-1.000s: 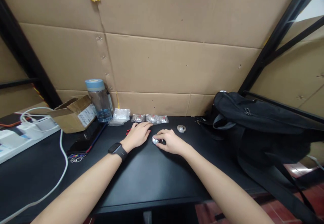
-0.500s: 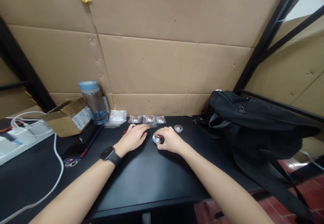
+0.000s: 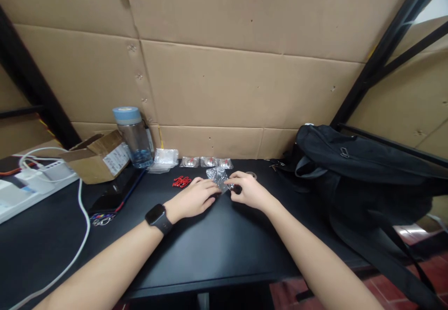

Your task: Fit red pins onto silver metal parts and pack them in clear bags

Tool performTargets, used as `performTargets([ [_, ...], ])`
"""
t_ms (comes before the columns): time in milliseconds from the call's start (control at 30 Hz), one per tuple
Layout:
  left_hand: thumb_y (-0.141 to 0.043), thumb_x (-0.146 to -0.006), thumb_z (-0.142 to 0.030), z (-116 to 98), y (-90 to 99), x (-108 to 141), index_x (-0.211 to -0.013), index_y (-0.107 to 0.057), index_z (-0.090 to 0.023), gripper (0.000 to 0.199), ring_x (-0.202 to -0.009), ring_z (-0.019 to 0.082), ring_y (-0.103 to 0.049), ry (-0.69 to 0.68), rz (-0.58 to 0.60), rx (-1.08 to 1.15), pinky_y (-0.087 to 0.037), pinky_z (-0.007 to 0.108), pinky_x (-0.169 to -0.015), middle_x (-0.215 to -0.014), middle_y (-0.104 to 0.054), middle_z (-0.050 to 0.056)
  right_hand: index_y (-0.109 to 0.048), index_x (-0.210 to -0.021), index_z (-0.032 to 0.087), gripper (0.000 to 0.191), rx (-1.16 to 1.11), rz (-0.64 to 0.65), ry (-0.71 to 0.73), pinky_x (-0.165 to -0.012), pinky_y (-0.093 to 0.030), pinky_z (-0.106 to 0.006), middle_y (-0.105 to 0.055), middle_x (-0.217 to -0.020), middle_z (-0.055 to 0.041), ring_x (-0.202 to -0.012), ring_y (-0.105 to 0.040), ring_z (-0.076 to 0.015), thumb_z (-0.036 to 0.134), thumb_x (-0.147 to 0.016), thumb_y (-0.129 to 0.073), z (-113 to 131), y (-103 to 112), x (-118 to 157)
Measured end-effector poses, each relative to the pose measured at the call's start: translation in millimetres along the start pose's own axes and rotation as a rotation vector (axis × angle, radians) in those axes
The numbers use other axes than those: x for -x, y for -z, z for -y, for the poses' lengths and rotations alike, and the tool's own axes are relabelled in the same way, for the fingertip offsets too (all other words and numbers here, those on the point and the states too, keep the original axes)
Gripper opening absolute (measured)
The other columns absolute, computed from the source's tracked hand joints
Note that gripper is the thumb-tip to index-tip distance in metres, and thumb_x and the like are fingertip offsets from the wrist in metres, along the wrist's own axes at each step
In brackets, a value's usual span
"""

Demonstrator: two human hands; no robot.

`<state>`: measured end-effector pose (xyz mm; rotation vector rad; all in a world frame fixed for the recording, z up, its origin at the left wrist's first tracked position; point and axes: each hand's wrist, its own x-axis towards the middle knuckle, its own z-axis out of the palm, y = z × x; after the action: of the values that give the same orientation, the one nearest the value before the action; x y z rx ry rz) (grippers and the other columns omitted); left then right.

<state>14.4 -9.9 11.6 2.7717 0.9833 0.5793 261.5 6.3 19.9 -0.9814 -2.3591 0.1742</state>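
Note:
A crumpled clear plastic bag (image 3: 217, 174) lies between my hands on the black table. My left hand (image 3: 196, 198), with a dark watch on its wrist, has its fingertips and thumb closed at the near-left edge of the bag. Bent fingers and thumb of my right hand (image 3: 249, 191) pinch a small shiny round metal piece (image 3: 231, 186) at the bag's right side. Most of that piece is hidden by the fingers. Left of the bag is a tangle of red cord (image 3: 181, 181). A metal ring-shaped disc (image 3: 251, 175) sits partly behind my right hand.
Several small bagged discs (image 3: 209, 161) line the back near the cardboard wall (image 3: 210, 86). To the left are flat clear bags (image 3: 164, 158), a water bottle (image 3: 132, 137), an opened carton (image 3: 93, 158), a phone (image 3: 114, 189) and a power strip (image 3: 38, 184). A black backpack (image 3: 357, 174) stands right.
My right hand has shifted right with the shiny metal piece and turned. The crumpled bag now shows between both hands, and the red cord is uncovered. The view has tilted slightly.

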Motion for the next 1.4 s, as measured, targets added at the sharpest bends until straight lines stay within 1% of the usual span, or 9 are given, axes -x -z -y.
performTargets([
  [133, -0.051, -0.099, -0.025, 4, 1.4, 1, -0.130, -0.065, -0.038, 0.036, -0.127, 0.022, -0.056, -0.022, 0.035, 0.035, -0.033, 0.039, -0.110, -0.135, -0.063, 0.005, -0.077, -0.112, 0.026, 0.039, 0.041, -0.006, 0.003, -0.092, -0.051, -0.036, -0.070, -0.113, -0.0078, -0.100, -0.066, -0.0242, 0.012, -0.077, -0.068, 2, -3, -3],
  [233, -0.053, -0.099, -0.027, 7, 1.7, 2, -0.131, -0.065, -0.041, 0.037, -0.130, 0.024, -0.054, -0.019, 0.055, 0.033, -0.033, 0.040, -0.109, -0.141, -0.059, 0.004, -0.076, -0.109, 0.022, 0.038, 0.009, 0.068, -0.008, -0.087, -0.052, -0.034, -0.074, -0.102, -0.0071, -0.092, -0.067, -0.0232, 0.011, -0.073, -0.070, 4, -4, -2],
  [333, -0.053, -0.100, -0.029, 9, 0.4, 3, -0.132, -0.064, -0.044, 0.037, -0.134, 0.027, -0.051, 0.000, 0.057, -0.001, -0.034, 0.043, -0.108, -0.146, -0.056, 0.003, -0.077, -0.098, 0.019, 0.032, -0.012, 0.127, -0.035, -0.083, -0.052, -0.031, -0.076, -0.093, -0.0057, -0.086, -0.069, -0.0223, 0.010, -0.069, -0.071, 4, -3, 0],
  [500, -0.055, -0.099, -0.031, 12, -2.3, 5, -0.134, -0.063, -0.044, 0.038, -0.136, 0.027, -0.050, 0.014, 0.065, 0.012, -0.034, 0.044, -0.110, -0.149, -0.054, 0.004, -0.078, -0.094, 0.020, 0.025, -0.029, 0.163, -0.031, -0.084, -0.052, -0.030, -0.077, -0.094, -0.0057, -0.089, -0.071, -0.0224, 0.012, -0.072, -0.071, 4, -1, 1],
  [667, -0.057, -0.098, -0.031, 14, 0.1, 5, -0.134, -0.062, -0.045, 0.039, -0.139, 0.028, -0.048, 0.008, 0.085, 0.035, -0.034, 0.046, -0.111, -0.152, -0.052, 0.004, -0.079, -0.096, 0.021, 0.019, -0.050, 0.137, -0.009, -0.085, -0.053, -0.031, -0.076, -0.101, -0.0075, -0.089, -0.071, -0.0213, 0.017, -0.080, -0.070, 4, -1, 0],
  [900, -0.056, -0.099, -0.033, 15, 4.0, 5, -0.135, -0.060, -0.046, 0.039, -0.143, 0.029, -0.044, -0.013, 0.126, 0.005, -0.033, 0.050, -0.112, -0.154, -0.050, 0.006, -0.077, -0.091, 0.019, 0.014, -0.073, 0.071, -0.122, -0.068, -0.052, -0.027, -0.076, -0.082, -0.0039, -0.070, -0.069, -0.0177, 0.023, -0.079, -0.071, 4, -6, 0],
  [1067, -0.054, -0.099, -0.035, 14, 3.1, 6, -0.136, -0.059, -0.047, 0.039, -0.143, 0.030, -0.043, -0.004, 0.138, -0.028, -0.033, 0.050, -0.112, -0.155, -0.048, 0.004, -0.076, -0.090, 0.019, 0.013, -0.158, 0.016, -0.151, -0.071, -0.053, -0.026, -0.077, -0.082, -0.0033, -0.073, -0.071, -0.0178, 0.022, -0.079, -0.070, 11, -12, -1],
  [1233, -0.054, -0.099, -0.034, 15, 1.6, 6, -0.137, -0.059, -0.046, 0.040, -0.145, 0.029, -0.041, -0.016, 0.140, -0.022, -0.033, 0.050, -0.111, -0.156, -0.047, 0.005, -0.076, -0.085, 0.018, 0.011, -0.113, 0.046, -0.223, -0.065, -0.051, -0.026, -0.076, -0.076, -0.0032, -0.067, -0.070, -0.0177, 0.023, -0.077, -0.070, 10, -15, -1],
  [1400, -0.050, -0.101, -0.042, 17, 0.1, 6, -0.139, -0.058, -0.045, 0.038, -0.145, 0.033, -0.040, -0.024, 0.164, -0.043, -0.032, 0.054, -0.110, -0.158, -0.044, 0.008, -0.076, -0.085, 0.019, 0.012, -0.071, 0.091, -0.229, -0.065, -0.050, -0.025, -0.076, -0.076, -0.0027, -0.067, -0.069, -0.0169, 0.022, -0.075, -0.070, 10, -6, 2],
])
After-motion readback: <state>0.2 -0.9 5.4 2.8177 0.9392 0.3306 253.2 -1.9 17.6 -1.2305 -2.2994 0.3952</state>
